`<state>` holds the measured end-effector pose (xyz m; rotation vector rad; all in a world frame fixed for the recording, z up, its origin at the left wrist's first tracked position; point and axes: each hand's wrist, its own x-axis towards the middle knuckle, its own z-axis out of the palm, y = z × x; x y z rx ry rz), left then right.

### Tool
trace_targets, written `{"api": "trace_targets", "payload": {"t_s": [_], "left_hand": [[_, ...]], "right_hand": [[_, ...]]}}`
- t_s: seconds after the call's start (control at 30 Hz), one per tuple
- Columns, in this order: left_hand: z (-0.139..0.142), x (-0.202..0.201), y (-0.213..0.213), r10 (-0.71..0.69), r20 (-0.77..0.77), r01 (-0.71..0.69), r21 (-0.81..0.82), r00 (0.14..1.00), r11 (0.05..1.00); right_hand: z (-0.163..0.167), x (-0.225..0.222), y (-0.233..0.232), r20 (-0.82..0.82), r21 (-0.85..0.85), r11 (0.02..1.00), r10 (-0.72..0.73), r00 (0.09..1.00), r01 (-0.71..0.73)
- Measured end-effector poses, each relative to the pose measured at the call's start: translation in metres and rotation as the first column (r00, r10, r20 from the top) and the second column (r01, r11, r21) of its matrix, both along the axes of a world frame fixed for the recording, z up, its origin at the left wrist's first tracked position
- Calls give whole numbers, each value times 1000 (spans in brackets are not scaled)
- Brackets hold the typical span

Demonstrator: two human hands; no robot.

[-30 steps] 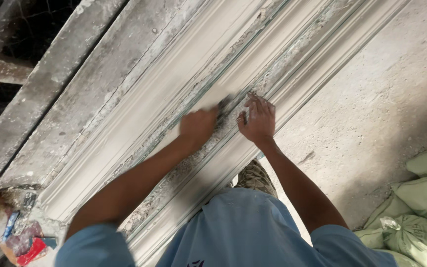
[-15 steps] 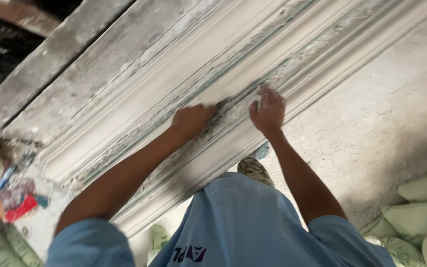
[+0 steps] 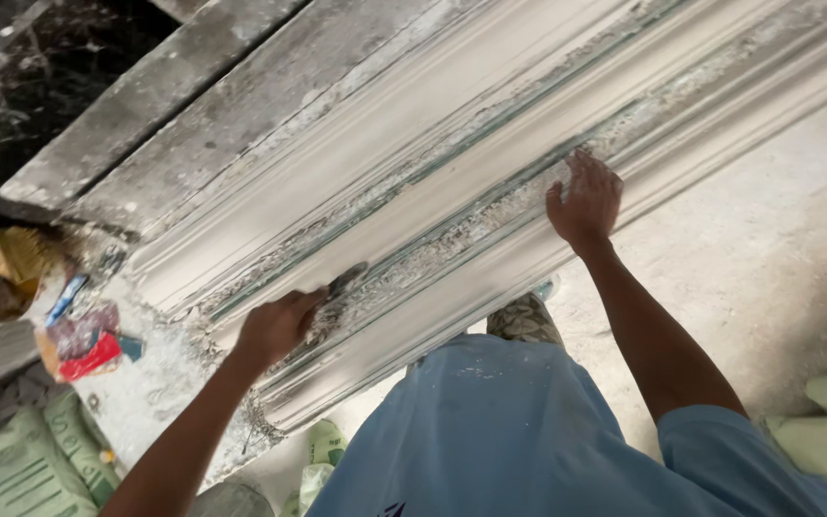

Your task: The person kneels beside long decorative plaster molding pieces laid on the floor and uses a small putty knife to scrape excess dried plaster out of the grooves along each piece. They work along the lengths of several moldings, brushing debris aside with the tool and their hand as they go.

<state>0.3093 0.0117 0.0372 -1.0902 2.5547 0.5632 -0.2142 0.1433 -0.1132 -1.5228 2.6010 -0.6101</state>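
Two hands (image 3: 275,325) (image 3: 584,203) on long moulding (image 3: 433,206), running lower-left to upper-right

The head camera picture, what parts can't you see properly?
- Tool in the left hand: head view, the fist hides all but a dark tip.
- Right hand: its palm lies flat on the white moulding, hidden beneath it.
- Moulding's far end: cut off by the top edge.
- Green sacks: cut off by the bottom edge.

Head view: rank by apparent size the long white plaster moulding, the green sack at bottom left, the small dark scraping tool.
1. Long white plaster moulding, spans the frame.
2. Green sack, partly cropped, so its real extent is unsure.
3. Small dark scraping tool, mostly hidden in the left hand.
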Motion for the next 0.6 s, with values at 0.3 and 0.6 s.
{"api": "trace_targets", "payload": {"t_s": [0.3, 0.6], "left_hand": [[-26, -216, -19, -119, -39, 120, 3, 992, 993], [-21, -542, -8, -159, -147, 139, -137, 976, 981]], "right_hand": [[32, 3, 4, 51, -53, 998, 41, 998, -38], [55, -204, 27, 129, -352, 926, 190, 973, -134]]}}
